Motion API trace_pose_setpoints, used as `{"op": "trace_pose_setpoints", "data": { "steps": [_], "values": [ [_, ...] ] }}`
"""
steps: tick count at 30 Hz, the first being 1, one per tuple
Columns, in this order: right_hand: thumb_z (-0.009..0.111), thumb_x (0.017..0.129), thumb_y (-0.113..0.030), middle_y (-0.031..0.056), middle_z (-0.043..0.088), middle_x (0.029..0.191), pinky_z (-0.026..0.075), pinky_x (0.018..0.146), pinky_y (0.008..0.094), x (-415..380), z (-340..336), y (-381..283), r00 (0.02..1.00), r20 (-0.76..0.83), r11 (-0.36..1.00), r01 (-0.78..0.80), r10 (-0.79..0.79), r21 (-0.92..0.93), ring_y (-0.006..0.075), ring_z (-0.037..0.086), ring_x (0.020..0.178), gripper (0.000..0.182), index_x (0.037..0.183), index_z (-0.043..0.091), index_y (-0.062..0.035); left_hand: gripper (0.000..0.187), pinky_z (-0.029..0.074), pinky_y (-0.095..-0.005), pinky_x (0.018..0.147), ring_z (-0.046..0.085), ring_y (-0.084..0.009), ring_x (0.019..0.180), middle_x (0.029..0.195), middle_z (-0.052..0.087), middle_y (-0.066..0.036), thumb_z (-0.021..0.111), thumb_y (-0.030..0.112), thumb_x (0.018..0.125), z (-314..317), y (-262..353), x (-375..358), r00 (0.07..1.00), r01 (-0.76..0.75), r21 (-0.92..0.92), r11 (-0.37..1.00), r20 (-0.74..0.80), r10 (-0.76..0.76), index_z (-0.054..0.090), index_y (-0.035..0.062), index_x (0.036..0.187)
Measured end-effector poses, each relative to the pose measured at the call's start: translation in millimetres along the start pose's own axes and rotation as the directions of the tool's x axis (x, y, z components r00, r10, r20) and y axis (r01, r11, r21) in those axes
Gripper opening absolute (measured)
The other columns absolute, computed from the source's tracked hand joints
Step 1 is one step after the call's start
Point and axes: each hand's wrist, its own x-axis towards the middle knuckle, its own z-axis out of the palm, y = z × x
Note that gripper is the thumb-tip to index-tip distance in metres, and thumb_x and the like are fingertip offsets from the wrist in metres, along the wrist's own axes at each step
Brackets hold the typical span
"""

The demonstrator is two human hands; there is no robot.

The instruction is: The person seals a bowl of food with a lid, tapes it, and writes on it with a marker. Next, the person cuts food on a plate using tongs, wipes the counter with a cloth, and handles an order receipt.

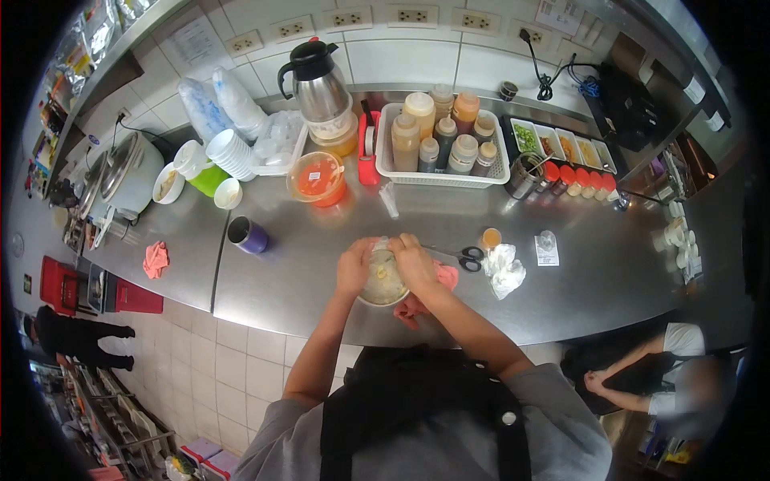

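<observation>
A round bowl of pale food (pixel 382 282) stands at the counter's front edge, close to my body. Its top looks see-through, as if under a lid or film, though I cannot be sure. My left hand (pixel 354 266) grips the bowl's left and far rim, fingers curled round it. On the opposite side my right hand (pixel 414 263) holds the far right rim, its fingertips near those of the left. Pink cloths (pixel 409 311) lie beside the bowl, partly under my right forearm. Black-handled scissors (pixel 472 258) rest just right of my right hand.
Right of the scissors are crumpled white tissue (pixel 504 271), a small orange cup (pixel 491 238) and a paper slip (pixel 547 250). A purple tumbler (pixel 248 236) stands left. Behind are a bottle basket (pixel 445 178), a steel jug (pixel 314 80) and an orange tub (pixel 318 178). A person (pixel 642 373) sits at right.
</observation>
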Motion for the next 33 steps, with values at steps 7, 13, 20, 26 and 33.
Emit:
{"op": "trace_pose_setpoints", "data": {
  "steps": [7, 13, 20, 26, 33],
  "values": [
    [0.056, 0.083, -0.004, 0.0147, 0.059, 0.100, 0.050, 0.082, 0.0432, 5.0, 3.6, 4.9, 0.998, 0.061, 1.000, 0.027, -0.027, 0.004, 0.0342, 0.057, 0.099, 0.016, 0.097, 0.063, -0.0042, 0.024, 0.050, -0.0426, 0.081, 0.063, -0.0367, 0.097, 0.107, 0.067, -0.014, 0.049, 0.019, 0.097, -0.2, 2.4, 0.2, 1.000, 0.011, 0.104, 0.994, -0.012, -0.010, 0.067, 0.0102, 0.109],
    [0.055, 0.091, -0.019, 0.0140, 0.058, 0.102, 0.051, 0.081, 0.0434, 6.7, -28.0, -1.7, 0.990, 0.130, 0.998, -0.062, 0.063, -0.008, 0.0324, 0.056, 0.106, 0.018, 0.100, 0.064, -0.0070, 0.027, 0.049, -0.0448, 0.084, 0.061, -0.0409, 0.098, 0.107, 0.064, -0.017, 0.046, 0.018, 0.098, 3.0, 23.4, -11.6, 0.993, 0.118, 0.243, 0.963, -0.051, -0.109, 0.063, 0.0101, 0.117],
    [0.057, 0.092, -0.018, 0.0157, 0.057, 0.094, 0.049, 0.078, 0.0446, -30.5, -11.4, 2.5, 0.974, -0.180, 0.988, -0.124, 0.139, 0.091, 0.0361, 0.058, 0.093, 0.018, 0.100, 0.066, -0.0053, 0.030, 0.049, -0.0390, 0.085, 0.064, -0.0332, 0.097, 0.103, 0.064, -0.017, 0.045, 0.018, 0.099, 6.5, -9.0, -16.8, 0.992, -0.119, 0.040, 0.992, -0.036, 0.120, 0.058, 0.0070, 0.124],
    [0.055, 0.091, -0.014, 0.0160, 0.056, 0.093, 0.048, 0.076, 0.0453, -25.6, -9.9, 8.4, 0.986, -0.151, 0.998, -0.063, 0.066, 0.025, 0.0373, 0.057, 0.090, 0.013, 0.093, 0.063, -0.0038, 0.032, 0.047, -0.0309, 0.089, 0.064, -0.0190, 0.098, 0.107, 0.068, -0.014, 0.047, 0.024, 0.101, 5.3, -6.1, -3.4, 0.986, 0.102, -0.264, 0.959, 0.151, -0.064, 0.061, 0.0011, 0.118],
    [0.055, 0.085, -0.008, 0.0173, 0.056, 0.094, 0.051, 0.077, 0.0456, -16.1, -12.2, 7.7, 0.993, -0.002, 0.993, -0.120, 0.120, -0.003, 0.0363, 0.058, 0.097, 0.009, 0.087, 0.059, -0.0005, 0.030, 0.049, -0.0317, 0.084, 0.065, -0.0214, 0.091, 0.098, 0.070, -0.015, 0.048, 0.023, 0.101, 8.4, -1.6, -2.3, 0.993, 0.094, -0.195, 0.976, 0.092, -0.077, 0.065, -0.0001, 0.111]
  ]
}}
